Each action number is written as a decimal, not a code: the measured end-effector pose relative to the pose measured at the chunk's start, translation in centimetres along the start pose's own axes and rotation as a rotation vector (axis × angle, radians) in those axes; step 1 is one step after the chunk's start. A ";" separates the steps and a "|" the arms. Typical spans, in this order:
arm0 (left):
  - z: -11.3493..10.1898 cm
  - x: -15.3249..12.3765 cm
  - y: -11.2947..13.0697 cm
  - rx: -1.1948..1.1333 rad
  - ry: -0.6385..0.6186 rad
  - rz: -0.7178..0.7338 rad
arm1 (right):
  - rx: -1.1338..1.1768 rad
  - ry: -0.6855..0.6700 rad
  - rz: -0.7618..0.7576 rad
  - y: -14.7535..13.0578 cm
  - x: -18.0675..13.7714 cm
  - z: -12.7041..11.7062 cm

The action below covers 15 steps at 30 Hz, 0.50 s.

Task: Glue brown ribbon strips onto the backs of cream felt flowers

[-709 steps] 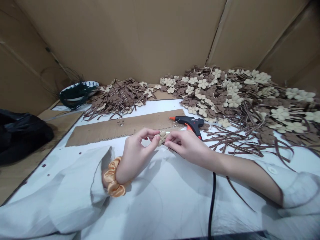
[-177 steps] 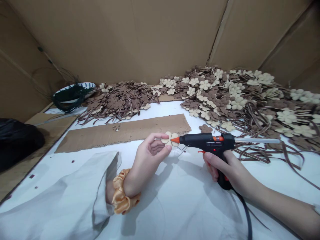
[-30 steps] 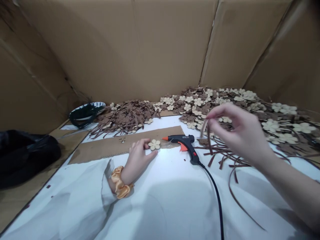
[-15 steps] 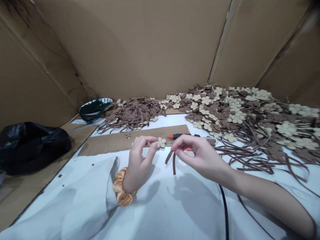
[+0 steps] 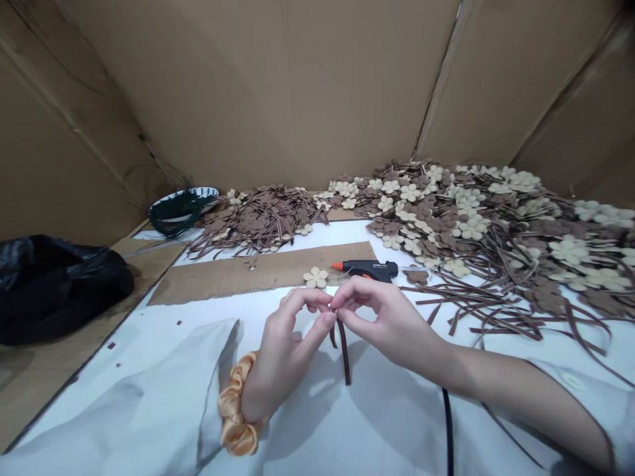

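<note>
Ribbon strip [image 5: 345, 357], brown with pale edging: held up over the bench [image 5: 381, 423], in front of the wearer. Left hand [image 5: 285, 357] pinches its upper part between thumb and index finger; right hand [image 5: 391, 320] likewise, fingertips meeting or nearly so. The pinched portion is mostly hidden by the fingers. Two tails emerge below. The longer runs almost straight toward the wearer, its end slightly to the right; the shorter curves down just to its left. Whether the longer tail touches the bench: cannot tell.

Cream flower [image 5: 315, 277]: face up, just beyond the fingertips, at the near edge of a cardboard strip [image 5: 223, 281]. Five petals, roughly round, hence no clear long axis. Cardboard strip lies left to right, its right end farther off.

Glue gun [image 5: 377, 269]: on its side, long axis left to right, orange nozzle pointing left toward the flower; handle hidden behind the right hand. Brown flower [image 5: 415, 276] near its rear end. Loose ribbons [image 5: 489, 307] lie to the right, mostly crosswise.
</note>
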State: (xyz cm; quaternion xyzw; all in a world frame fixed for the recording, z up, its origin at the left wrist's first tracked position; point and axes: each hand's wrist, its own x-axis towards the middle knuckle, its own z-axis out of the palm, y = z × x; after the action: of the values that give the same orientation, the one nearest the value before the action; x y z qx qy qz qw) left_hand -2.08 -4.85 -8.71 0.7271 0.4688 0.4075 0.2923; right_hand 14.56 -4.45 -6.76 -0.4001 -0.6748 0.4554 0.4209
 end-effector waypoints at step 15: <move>0.4 -0.3 0.7 -0.206 -0.005 -0.095 | 0.032 0.150 0.039 -0.2 0.0 -0.1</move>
State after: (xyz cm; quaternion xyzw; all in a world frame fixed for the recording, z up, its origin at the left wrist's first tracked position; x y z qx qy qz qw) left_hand -1.50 -5.40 -8.44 0.6712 0.4574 0.4374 0.3858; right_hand 14.65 -4.48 -6.55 -0.4395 -0.6262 0.4429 0.4675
